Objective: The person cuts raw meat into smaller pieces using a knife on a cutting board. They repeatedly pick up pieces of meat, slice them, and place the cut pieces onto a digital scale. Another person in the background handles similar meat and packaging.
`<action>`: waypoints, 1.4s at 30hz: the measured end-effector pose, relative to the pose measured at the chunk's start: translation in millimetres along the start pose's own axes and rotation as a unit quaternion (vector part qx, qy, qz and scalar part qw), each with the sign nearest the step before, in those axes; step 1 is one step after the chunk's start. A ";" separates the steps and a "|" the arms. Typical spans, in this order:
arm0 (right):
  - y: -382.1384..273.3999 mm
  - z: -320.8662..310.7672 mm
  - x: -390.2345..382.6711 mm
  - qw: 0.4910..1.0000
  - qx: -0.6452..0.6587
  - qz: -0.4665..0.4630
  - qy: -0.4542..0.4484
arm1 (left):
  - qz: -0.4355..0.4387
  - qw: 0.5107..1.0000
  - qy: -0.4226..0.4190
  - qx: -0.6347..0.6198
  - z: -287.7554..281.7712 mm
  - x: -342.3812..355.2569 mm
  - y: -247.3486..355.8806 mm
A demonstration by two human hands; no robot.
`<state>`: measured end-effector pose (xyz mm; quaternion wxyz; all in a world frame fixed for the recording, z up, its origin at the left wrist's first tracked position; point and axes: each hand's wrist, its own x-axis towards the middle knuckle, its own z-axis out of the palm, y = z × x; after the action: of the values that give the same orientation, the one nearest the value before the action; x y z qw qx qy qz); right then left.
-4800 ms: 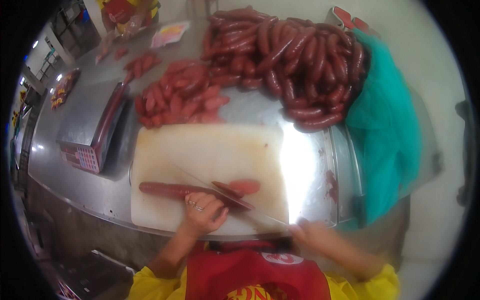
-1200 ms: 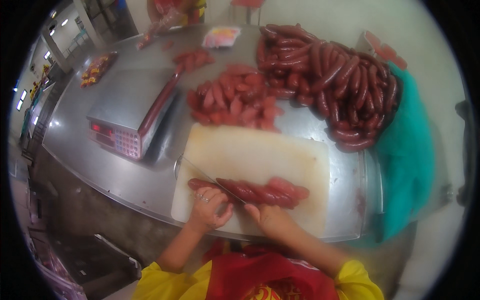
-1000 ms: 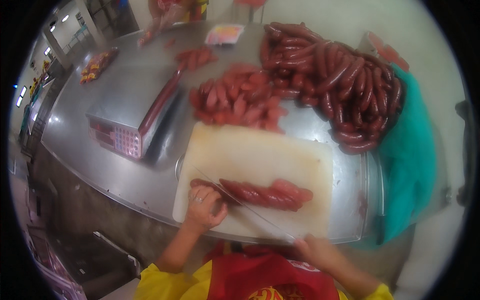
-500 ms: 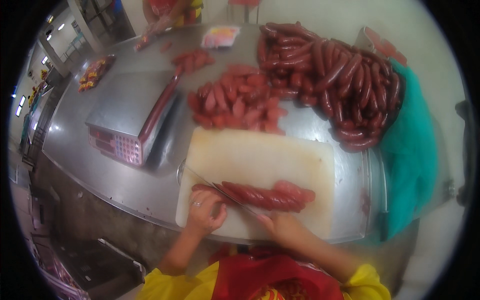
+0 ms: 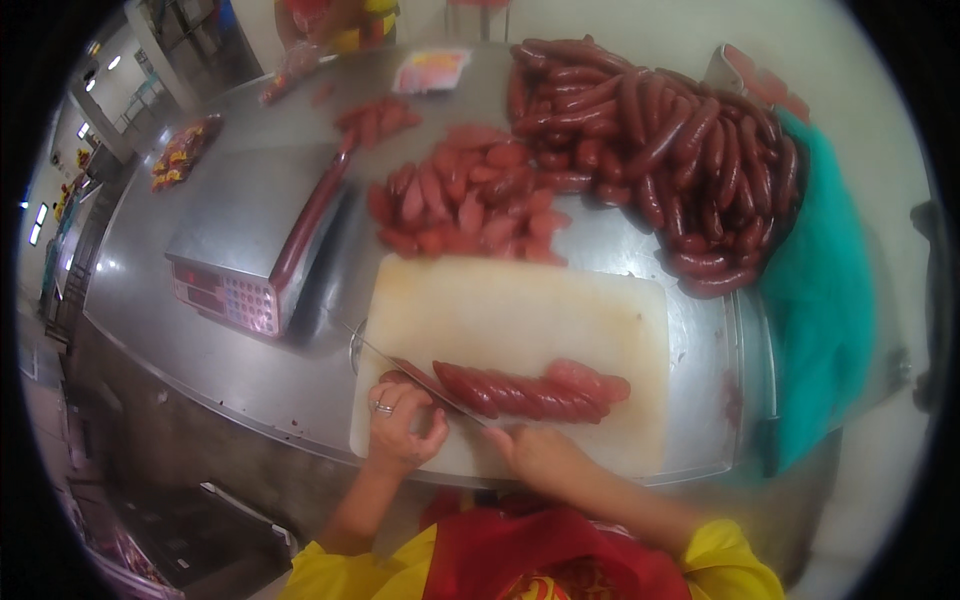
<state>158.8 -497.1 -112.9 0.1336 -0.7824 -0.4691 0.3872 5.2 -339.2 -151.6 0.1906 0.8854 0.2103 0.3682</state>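
My right hand (image 5: 540, 456) grips a long-bladed knife (image 5: 420, 378), its blade slanting to the upper left over the pale cutting board (image 5: 530, 305). My left hand (image 5: 402, 428), a ring on one finger, curls over the uncut end of a dark red sausage (image 5: 392, 378). Most of that end is hidden beneath the fingers. The blade lies at its right side. To the right of the knife, a row of slanted sausage slices (image 5: 525, 392) leans together, with a few paler slices (image 5: 590, 377) at the far end.
Past the board lie a pile of cut slices (image 5: 470, 195) and a large heap of whole sausages (image 5: 680, 140). A scale (image 5: 250, 230) with a sausage along its side stands left on the steel table (image 5: 130, 290). Green cloth (image 5: 825, 300) hangs at right; another person (image 5: 335, 25) works across.
My right hand and the knife have shifted slightly left. A gap now shows between the sausage end under my left hand and the row of slices.
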 end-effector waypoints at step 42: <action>188.6 -41.9 -187.1 0.819 0.473 0.299 -0.125 | -0.159 0.975 -0.018 -0.153 90.5 67.1 59.6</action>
<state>259.7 -746.2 -103.0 0.3050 -0.6699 0.0160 0.6767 128.3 -371.3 -143.4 0.3831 0.8074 0.2863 0.3454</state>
